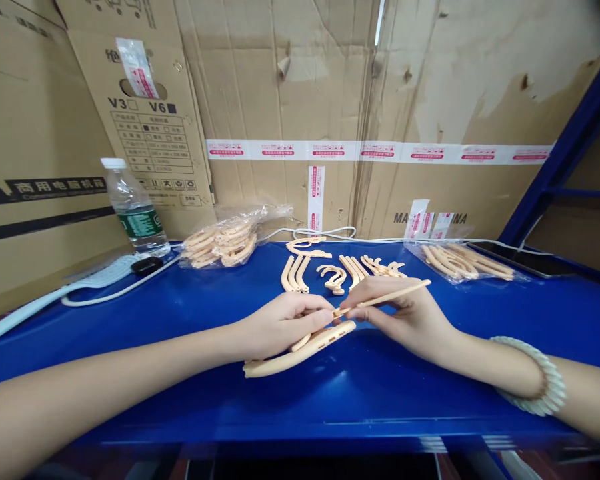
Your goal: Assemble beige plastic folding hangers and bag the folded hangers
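Over the front middle of the table, my left hand (287,323) is closed on a beige plastic hanger part; a curved hanger arm (300,351) with small slots sticks out below the fingers. My right hand (405,313) pinches another slim hanger arm (397,292), whose free end points up to the right. Both hands' fingertips come close together where the parts meet, and the joint itself is partly hidden. Behind them lie loose curved arms (294,273), a few hanger hooks (333,277), straighter arms (353,271) and a small heap of parts (383,267).
Bags of beige parts lie at the back left (225,240) and back right (465,260). A water bottle (135,213) stands at left beside a black object (147,265) and a light-blue item (100,275). A white cable (325,233) runs along the cardboard wall (280,87). A dark tablet-like slab (523,260) lies far right.
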`<state>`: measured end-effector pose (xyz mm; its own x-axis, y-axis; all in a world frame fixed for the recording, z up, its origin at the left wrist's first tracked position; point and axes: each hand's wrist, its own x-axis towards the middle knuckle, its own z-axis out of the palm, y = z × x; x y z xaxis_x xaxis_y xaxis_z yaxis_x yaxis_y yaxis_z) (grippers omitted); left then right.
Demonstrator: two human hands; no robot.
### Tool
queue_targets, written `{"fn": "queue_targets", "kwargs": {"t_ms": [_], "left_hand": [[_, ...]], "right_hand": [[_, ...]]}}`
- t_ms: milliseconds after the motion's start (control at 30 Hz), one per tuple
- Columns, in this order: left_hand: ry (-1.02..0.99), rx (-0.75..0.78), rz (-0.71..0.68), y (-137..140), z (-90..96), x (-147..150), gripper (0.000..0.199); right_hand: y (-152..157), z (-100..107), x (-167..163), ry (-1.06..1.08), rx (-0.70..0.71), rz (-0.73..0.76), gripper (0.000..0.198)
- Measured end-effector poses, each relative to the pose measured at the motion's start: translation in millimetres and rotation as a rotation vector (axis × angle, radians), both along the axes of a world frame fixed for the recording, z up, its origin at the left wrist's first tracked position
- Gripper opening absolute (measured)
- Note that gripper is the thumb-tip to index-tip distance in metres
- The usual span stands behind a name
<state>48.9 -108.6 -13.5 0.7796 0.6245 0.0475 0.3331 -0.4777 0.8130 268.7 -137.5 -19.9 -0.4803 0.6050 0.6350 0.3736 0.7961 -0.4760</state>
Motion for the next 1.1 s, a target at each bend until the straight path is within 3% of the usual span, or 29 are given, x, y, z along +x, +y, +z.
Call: {"fn": "queue_targets", "kwargs": {"t_ms": [267,467,533,600,700,767,833,933,1000,1100], "left_hand": [[0.053,0.352,-0.069,0,-1.4,-2,0.034],[0.072,0.38,-0.116,3,0.5,-2,0.035],[0.051,0.27,-0.117,5,-0.2,-2,0.037],[0.006,0.029,-0.117,8,-2.9,-3,0.038],[-0.11,-0.331,-0.122,16,-8.6,-5,0.039],[-0.21,-0.467,-0.132,20,-10.9,-5,0.034],[-0.295,-0.555,-0.106,21,-10.6,-4,0.027],[-0.373,-0.612,0.009,18,-6.6,-2,0.018],[-0.408,-0.635,0.063,16,-4.0,-1,0.015],[-0.47,-0.669,0.115,17,-3.3,0,0.012]], "right_hand": [[-3,-4,5,-0.196,0.219,0.008,0.024],[-7,5,3,-0.411,0.361,0.017,0.031],[-9,9,0,-0.39,0.321,0.06,0.025],[-10,15,-1,-0.294,0.302,0.094,0.022],[-3,27,7,-0.132,0.31,-0.022,0.021],[10,36,23,-0.109,0.224,-0.189,0.016],[28,43,46,-0.145,-0.008,-0.314,0.015],[57,44,82,-0.24,-0.389,-0.4,0.05],[71,40,99,-0.262,-0.54,-0.425,0.067],[82,33,109,-0.242,-0.685,-0.456,0.073]]}}
